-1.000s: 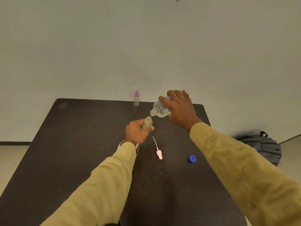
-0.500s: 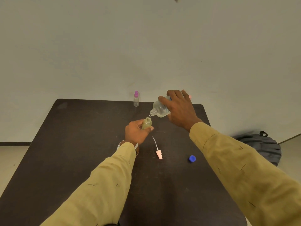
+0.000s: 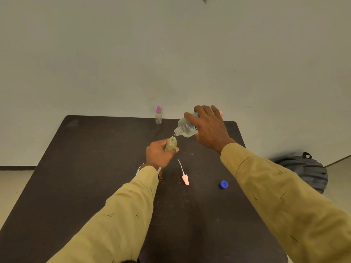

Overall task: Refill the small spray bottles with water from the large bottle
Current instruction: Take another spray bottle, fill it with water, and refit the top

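The refill looks to be partway through. The left hand is curled round a small bottle with its top off, holding it upright just above the counter. The right hand grips the large bottle from above, tipped so its open neck points down and left, right over the small bottle's mouth. A thin thread of water seems to run between the two mouths, though it is too fine to be sure, and how full the small bottle is cannot be read. Its spray top, pale pink with a white tube, lies on the counter just beside the left wrist. The blue cap lies further right, near the right sleeve. Both have yet to go back on. A second small bottle with a purple top stands upright at the far edge, well apart from both hands; I cannot tell whether it is filled. A pink bit shows behind the right hand, perhaps a third bottle, mostly hidden.
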